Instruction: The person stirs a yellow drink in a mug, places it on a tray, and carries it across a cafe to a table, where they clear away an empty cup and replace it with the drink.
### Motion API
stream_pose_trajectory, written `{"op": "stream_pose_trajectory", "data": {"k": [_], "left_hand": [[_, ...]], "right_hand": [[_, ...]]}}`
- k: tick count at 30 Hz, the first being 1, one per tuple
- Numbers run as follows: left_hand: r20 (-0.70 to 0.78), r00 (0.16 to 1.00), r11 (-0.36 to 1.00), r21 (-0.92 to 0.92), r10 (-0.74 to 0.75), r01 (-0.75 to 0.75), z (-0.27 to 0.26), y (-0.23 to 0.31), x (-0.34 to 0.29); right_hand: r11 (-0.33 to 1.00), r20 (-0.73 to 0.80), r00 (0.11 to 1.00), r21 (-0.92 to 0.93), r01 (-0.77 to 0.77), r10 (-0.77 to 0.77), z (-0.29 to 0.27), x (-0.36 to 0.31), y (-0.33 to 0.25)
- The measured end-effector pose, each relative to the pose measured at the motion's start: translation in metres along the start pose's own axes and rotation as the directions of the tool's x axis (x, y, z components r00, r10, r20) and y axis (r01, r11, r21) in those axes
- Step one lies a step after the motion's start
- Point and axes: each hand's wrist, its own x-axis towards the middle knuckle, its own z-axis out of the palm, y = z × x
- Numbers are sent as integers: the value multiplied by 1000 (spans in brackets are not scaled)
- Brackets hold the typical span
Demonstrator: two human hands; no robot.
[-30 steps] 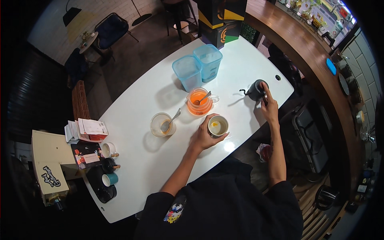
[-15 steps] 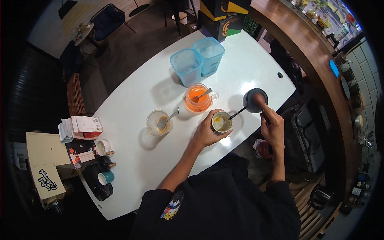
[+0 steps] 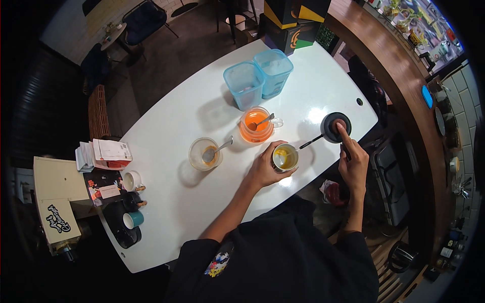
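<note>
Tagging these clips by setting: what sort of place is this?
Probably a café or coffee bar: a curved brown wooden counter at right, a small round pale table beside a dark-blue chair, and a black gooseneck kettle in the right hand.

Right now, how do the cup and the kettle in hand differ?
The cup is open and pale inside, showing yellow contents; the kettle is dark with a covered top, its contents hidden. The left hand wraps the cup's side, while the right hand grips the kettle by its handle. The kettle has a thin dark spout pointing toward the cup; the cup shows none. Both are hand-held.
</note>
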Motion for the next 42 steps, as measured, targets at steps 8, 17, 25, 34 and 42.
{"op": "stream_pose_trajectory", "data": {"k": [8,17,25,34,42], "left_hand": [[-3,1000,1000,-3,-3,3,0,3,0],[31,998,998,-20,-54,54,-1,6,-1],[-7,1000,1000,-24,-8,8,2,-2,-2],[-4,1000,999,-32,-4,4,2,-3,-2],[23,999,998,-60,-26,27,2,2,-2]], "right_hand": [[1000,65,998,-13,12,-11,-6,-8,-1],[1000,-45,999,-6,-8,7,-2,-6,-3],[1000,12,1000,-13,22,-22,0,-10,-4],[998,-45,999,-52,25,-27,-4,-5,-5],[1000,-54,998,-20,12,-13,-3,-9,-3]]}}
